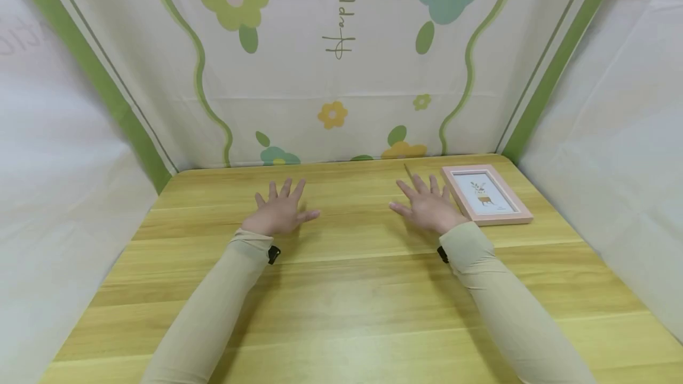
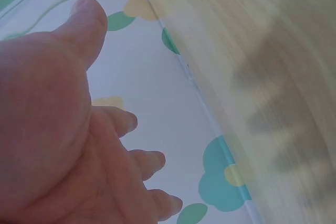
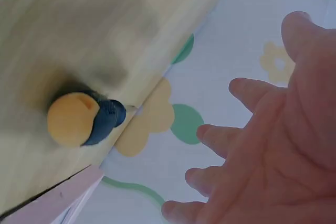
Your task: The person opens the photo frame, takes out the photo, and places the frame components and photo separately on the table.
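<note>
My left hand (image 1: pixel 274 213) hovers over the left part of the table with fingers spread, holding nothing. Likewise empty, my right hand (image 1: pixel 429 209) is spread over the right part, its shadow falling on the wood. Beneath the right hand lies what looks like a screwdriver (image 3: pixel 73 119), with a stubby orange and dark blue handle. In the head view only its thin shaft (image 1: pixel 408 170) shows past the fingers; the hand hides the handle. Just right of that hand, a pink picture frame (image 1: pixel 525 218) with a small animal drawing lies flat, overlapped by the wrist.
The wooden table (image 1: pixel 341 307) has rounded far corners. A white cloth with printed flowers (image 1: pixel 373 76) hangs along its back edge, and pale cloth walls (image 1: pixel 613 135) stand at both sides. Each wrist carries a small black device (image 1: pixel 274 254) on the sleeve.
</note>
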### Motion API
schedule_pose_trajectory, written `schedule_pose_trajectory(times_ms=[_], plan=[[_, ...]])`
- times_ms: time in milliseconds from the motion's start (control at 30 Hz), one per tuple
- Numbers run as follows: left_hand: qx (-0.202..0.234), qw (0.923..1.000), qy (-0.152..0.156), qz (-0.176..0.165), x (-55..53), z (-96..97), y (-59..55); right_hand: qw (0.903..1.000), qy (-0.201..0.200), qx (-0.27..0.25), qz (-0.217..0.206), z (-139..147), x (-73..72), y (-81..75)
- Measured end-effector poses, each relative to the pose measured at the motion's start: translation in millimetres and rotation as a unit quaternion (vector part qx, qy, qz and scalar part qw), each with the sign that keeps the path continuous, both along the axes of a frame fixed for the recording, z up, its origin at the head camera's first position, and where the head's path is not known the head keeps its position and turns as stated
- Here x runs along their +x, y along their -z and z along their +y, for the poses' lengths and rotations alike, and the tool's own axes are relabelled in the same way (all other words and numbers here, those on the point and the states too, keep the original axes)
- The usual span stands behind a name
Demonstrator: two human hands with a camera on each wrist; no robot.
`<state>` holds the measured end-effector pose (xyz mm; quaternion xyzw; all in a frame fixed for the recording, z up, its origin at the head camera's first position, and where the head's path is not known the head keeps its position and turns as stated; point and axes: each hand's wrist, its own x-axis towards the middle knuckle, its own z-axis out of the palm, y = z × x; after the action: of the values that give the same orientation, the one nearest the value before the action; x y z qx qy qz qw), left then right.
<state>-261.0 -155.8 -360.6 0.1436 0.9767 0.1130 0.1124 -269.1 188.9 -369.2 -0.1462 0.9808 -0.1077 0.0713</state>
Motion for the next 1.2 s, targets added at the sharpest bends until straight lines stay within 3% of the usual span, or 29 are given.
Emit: schedule_pose_trajectory(times_ms=[133, 300, 433, 600, 667, 833, 1033, 1200], plan=[[0.008, 0.9999, 0.001, 0.011, -1.1, -1.7, 0.2, 0.9999, 0.002, 0.006, 0.009, 6, -3.3, -1.8], [0.064, 0.9970, 0.013, 0.042, -1.7, -3.1, -3.8, 0.9998, 0.011, -0.012, 0.013, 24, -9.3, -10.9], [0.116, 0.9901, 0.025, 0.074, -0.8, -6.6, -6.6, 0.9985, 0.016, -0.050, 0.017, 49, -14.5, -18.1], [0.178, 0.9786, 0.008, 0.102, 6.0, -13.4, -4.7, 0.9940, 0.040, -0.079, 0.064, 89, -21.2, -21.7], [0.205, 0.9722, -0.004, 0.113, 9.9, -16.0, -2.6, 0.9912, 0.058, -0.081, 0.087, 109, -25.2, -19.1], [0.257, 0.9581, -0.022, 0.124, 17.5, -21.2, 3.8, 0.9858, 0.113, -0.101, 0.073, 164, -32.8, -3.8], [0.280, 0.9532, -0.033, 0.109, 23.4, -19.6, 9.1, 0.9867, 0.147, -0.055, 0.041, 214, -36.2, 21.3], [0.301, 0.9496, -0.047, 0.073, 29.5, -11.0, 8.7, 0.9868, 0.157, -0.036, 0.016, 228, -34.9, 27.3]])
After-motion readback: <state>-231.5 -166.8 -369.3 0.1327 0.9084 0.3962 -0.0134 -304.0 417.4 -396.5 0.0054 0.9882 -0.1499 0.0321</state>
